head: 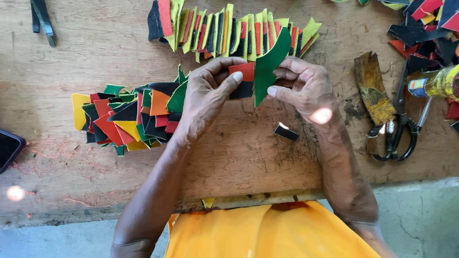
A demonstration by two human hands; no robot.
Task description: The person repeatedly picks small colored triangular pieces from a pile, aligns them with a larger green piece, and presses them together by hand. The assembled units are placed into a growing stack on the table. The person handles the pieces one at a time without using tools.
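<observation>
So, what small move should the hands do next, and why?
Probably press the green piece flat against the red and black piece. The left hand pinches the red and black one, the right hand holds the green one, and their edges already meet above the wooden table.

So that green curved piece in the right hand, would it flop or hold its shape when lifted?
The green piece probably holds its shape: it stands upright from the right hand, pinched low, without drooping. It looks thin and flat, so likely light. Its matte surface suggests it would not slip easily, though that is hard to judge from above.
</observation>
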